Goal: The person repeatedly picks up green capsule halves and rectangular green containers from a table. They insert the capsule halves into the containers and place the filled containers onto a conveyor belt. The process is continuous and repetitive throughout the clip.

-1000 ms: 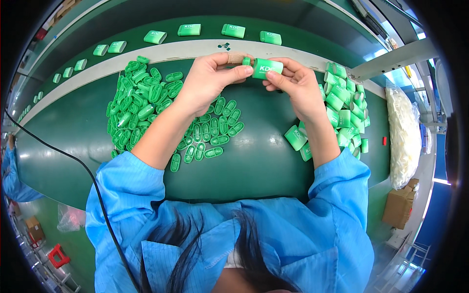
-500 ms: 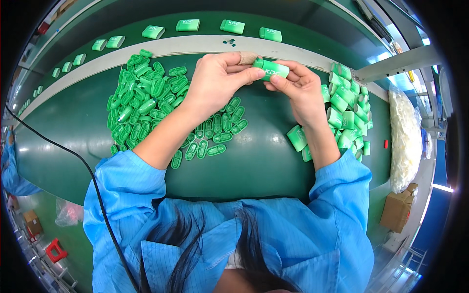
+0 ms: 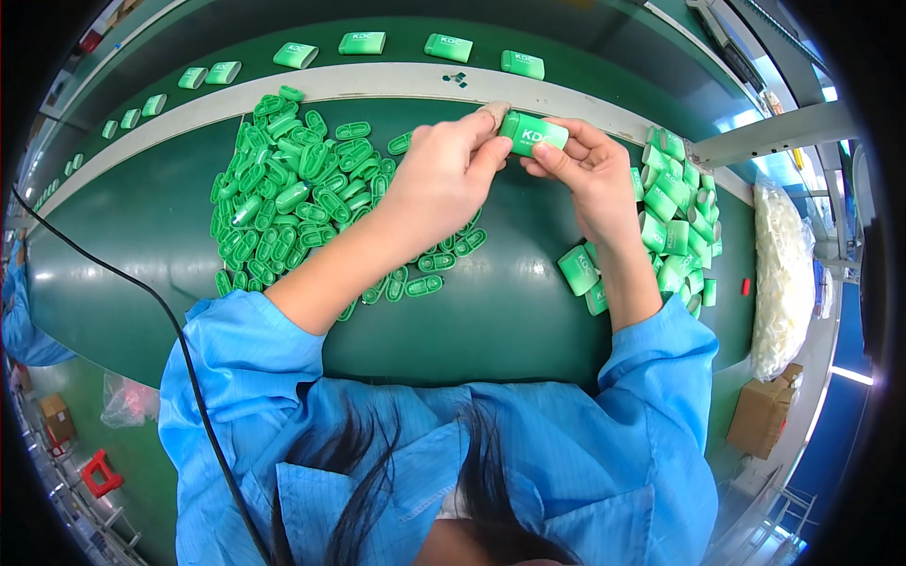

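Note:
A flat, rounded green plastic case [image 3: 531, 134] is held between my two hands above the far part of the green work surface [image 3: 453, 330]. My right hand [image 3: 587, 172] pinches its right end, thumb on the printed face and fingers behind. My left hand [image 3: 448, 168] closes on the left end with thumb and forefinger; a tan cover [image 3: 495, 111] wraps that fingertip. A darker green end piece shows at that left end, partly hidden by my fingers. Left of my forearm lies a heap of oval green end caps [image 3: 283, 189]. Right of my right wrist are piled green case sleeves [image 3: 675, 226].
Beyond a pale rail [image 3: 368, 83], a row of green cases [image 3: 362, 43] stands on a conveyor [image 3: 236, 47]. A metal post [image 3: 764, 132] juts in at the right, near a bag of white pieces [image 3: 783, 274]. A black cable [image 3: 142, 292] runs down the left.
The case has shifted slightly right, and its end piece protrudes less than before. My left hand has turned and moved right with it. Several caps in the left heap lie differently.

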The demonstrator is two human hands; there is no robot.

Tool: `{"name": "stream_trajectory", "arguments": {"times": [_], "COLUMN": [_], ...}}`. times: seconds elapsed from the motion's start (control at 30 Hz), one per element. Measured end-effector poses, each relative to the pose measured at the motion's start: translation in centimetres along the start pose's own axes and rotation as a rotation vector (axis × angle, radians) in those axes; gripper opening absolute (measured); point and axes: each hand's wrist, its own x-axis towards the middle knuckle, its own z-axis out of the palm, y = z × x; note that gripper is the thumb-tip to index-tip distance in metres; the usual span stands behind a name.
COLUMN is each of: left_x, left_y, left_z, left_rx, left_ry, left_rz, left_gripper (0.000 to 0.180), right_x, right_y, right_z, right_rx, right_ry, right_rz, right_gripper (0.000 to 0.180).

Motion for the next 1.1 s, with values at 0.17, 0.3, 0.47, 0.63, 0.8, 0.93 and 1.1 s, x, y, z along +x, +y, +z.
{"name": "stream_trajectory", "arguments": {"times": [0.17,0.3,0.47,0.63,0.8,0.93,1.1], "left_x": [0.6,0.1,-0.5,-0.1,0.1,0.1,-0.9], "left_y": [0.7,0.9,0.8,0.6,0.5,0.9,0.9], "left_z": [-1.4,-0.9,-0.2,-0.6,-0.7,-0.8,0.1], "left_rx": [-0.115,-0.052,0.073,-0.054,-0.026,0.056,0.256], "left_ry": [-0.185,-0.101,-0.060,-0.090,-0.134,-0.156,-0.047], "left_rz": [-0.160,-0.132,-0.014,-0.043,-0.066,-0.040,0.095], "left_gripper": [0.039,0.039,0.033,0.034,0.035,0.037,0.037], "right_x": [0.3,0.1,-0.4,-0.3,-0.3,0.0,0.0], "right_y": [-0.8,-0.4,-0.3,-0.7,-0.5,-0.7,-0.6], "right_z": [-1.0,-0.3,0.4,0.1,-0.1,-0.5,-0.3], "right_rx": [0.009,-0.085,-0.115,-0.095,-0.091,-0.047,-0.058], "right_ry": [-0.090,-0.034,0.030,-0.001,0.002,-0.006,-0.006], "right_rz": [0.106,0.025,-0.040,-0.073,-0.019,0.029,0.051], "right_gripper": [0.029,0.028,0.028,0.029,0.029,0.029,0.028]}}
